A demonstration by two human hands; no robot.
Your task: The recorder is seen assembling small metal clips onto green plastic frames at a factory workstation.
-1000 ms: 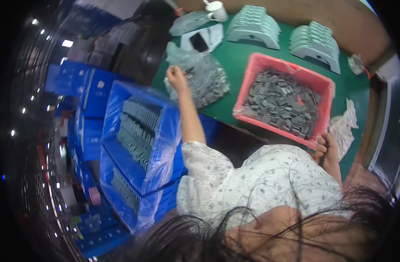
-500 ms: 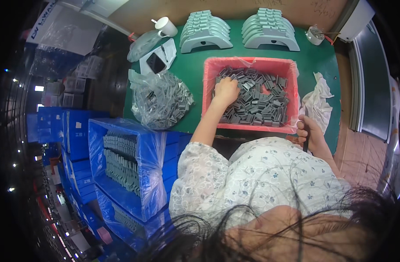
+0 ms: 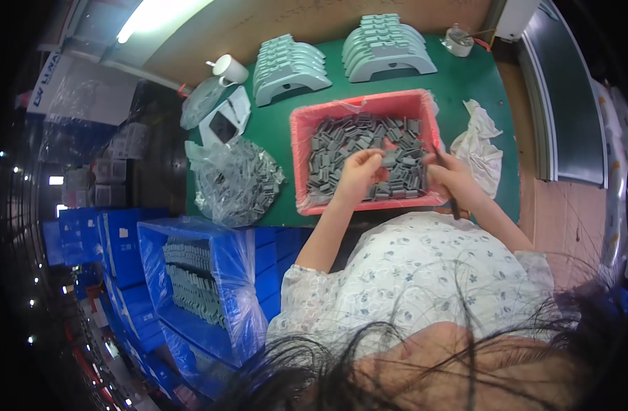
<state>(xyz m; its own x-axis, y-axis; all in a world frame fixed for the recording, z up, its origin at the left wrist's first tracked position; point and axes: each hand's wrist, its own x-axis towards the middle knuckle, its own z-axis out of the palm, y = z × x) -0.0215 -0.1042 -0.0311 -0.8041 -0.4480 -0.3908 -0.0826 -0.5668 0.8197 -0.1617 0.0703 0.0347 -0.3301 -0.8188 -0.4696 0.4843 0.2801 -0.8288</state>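
Observation:
A red plastic bin (image 3: 301, 161) lined with clear film holds a heap of small grey plastic clips (image 3: 341, 140). Over its near part is my left hand (image 3: 358, 177), thumb and fingers pinched on a grey clip (image 3: 389, 159) that is hard to tell apart from the heap behind. At the bin's right wall my right hand (image 3: 458, 183) is closed around a slim dark stick-like tool (image 3: 455, 208), whose exact kind I cannot make out. The tool's upper end points over the bin's right rim.
Left of the bin lies a clear bag of grey parts (image 3: 235, 181), with a phone (image 3: 223, 127) and a white mug (image 3: 229, 70) behind. Pale green arched parts (image 3: 389, 51) stand in two rows at the back. A white cloth (image 3: 479, 151) lies right; blue crates (image 3: 225, 288) stand left.
My left hand has come up out of the heap toward the near right. My right hand has moved forward and left with the tool to the bin's right side. The view has shifted.

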